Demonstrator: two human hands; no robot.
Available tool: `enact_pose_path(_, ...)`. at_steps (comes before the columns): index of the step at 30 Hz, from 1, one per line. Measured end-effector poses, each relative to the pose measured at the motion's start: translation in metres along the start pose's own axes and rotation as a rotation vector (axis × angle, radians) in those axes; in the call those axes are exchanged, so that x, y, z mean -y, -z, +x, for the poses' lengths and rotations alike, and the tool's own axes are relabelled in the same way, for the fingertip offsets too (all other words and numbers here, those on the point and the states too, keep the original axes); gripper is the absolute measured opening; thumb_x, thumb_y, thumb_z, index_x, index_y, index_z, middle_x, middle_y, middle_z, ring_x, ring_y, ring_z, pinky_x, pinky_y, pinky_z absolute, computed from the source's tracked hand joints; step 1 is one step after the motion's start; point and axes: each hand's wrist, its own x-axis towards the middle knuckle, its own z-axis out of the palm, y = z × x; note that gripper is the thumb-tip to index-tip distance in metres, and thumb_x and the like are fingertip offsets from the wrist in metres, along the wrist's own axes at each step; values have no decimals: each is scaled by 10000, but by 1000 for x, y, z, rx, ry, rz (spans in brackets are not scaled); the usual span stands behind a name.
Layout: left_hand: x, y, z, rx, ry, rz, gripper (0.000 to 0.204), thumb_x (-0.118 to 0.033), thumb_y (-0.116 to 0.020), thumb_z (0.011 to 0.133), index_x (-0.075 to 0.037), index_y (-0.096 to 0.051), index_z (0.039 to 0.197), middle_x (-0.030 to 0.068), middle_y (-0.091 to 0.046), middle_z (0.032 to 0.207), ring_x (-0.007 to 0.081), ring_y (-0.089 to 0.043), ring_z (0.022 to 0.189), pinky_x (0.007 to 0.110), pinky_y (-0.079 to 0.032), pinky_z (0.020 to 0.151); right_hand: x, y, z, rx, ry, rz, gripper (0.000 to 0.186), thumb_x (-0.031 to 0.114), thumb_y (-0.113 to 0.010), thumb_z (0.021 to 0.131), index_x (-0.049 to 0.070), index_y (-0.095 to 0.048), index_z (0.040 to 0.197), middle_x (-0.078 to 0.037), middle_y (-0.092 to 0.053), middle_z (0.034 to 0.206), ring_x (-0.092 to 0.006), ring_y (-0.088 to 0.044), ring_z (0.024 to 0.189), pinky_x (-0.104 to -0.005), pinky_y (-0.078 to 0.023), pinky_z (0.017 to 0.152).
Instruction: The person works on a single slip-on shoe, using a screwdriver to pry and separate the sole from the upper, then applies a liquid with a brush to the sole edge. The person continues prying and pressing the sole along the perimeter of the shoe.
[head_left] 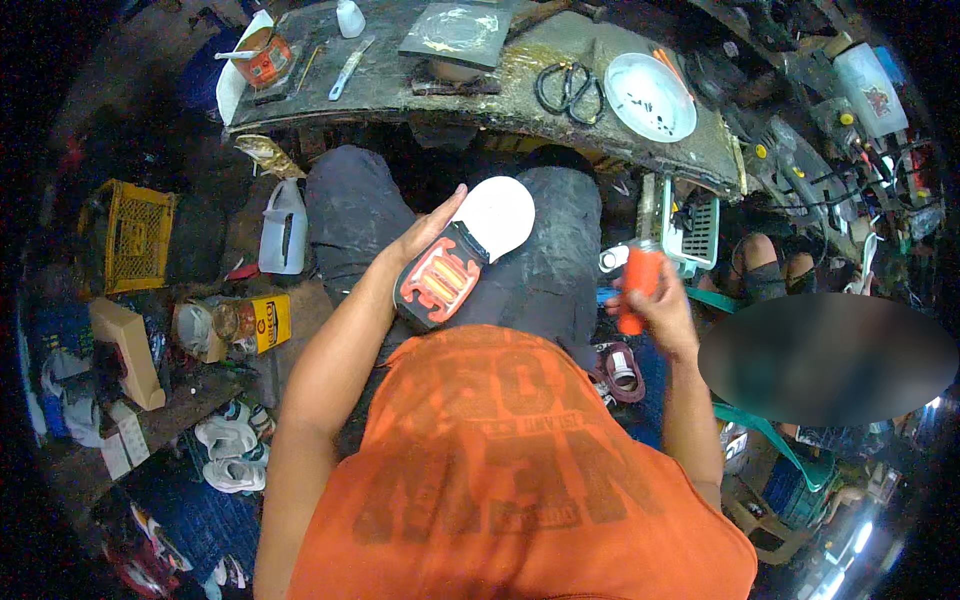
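My left hand (432, 228) is wrapped round the side of a shoe (440, 282) above my lap, its underside turned up. One end of that underside is plain white and rounded; the other is black with a coral-orange pattern. Out to the right, apart from the shoe, my right hand (668, 312) grips an orange cylinder (641, 282), slightly blurred, so its exact kind does not show. Just left of the cylinder's upper end is a small white round piece (613, 259); I cannot tell whether the two touch.
Ahead is a worn workbench (480, 115) with black-handled scissors (570, 92), a white bowl (650, 98), a dark slab (455, 32) and an orange tub (262, 62). At left stand a jug (284, 228) and a yellow crate (137, 240). Another person's knees (760, 255) are at right.
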Motion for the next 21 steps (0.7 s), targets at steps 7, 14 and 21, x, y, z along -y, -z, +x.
enact_pose_path(7,2,2,-1,28,70,-16,828,-785,-467,1004,-73,-648,1384,81,-758,1126,175,-740,856,335,-624,757,-21,-60,-7,51,-149,-275,661,127,-841,884,96,-478,1434,-92,-685,1133,-201,-716,900,-364,-584,821)
enact_pose_path(14,7,7,2,214,100,-69,768,-690,-462,1062,-39,-606,1444,124,-729,1293,198,-738,1077,366,-608,921,5,-96,5,76,120,-708,499,281,-890,839,54,-654,1215,-87,-721,1007,-201,-706,885,-360,-562,796)
enact_pose_path(21,27,-10,11,-91,-223,352,865,-767,-401,1039,-33,-624,1440,125,-717,1261,214,-681,1126,362,-581,910,9,-129,14,112,27,-1033,513,481,-798,884,46,-679,1128,-308,-745,944,-485,-737,948,-543,-583,852)
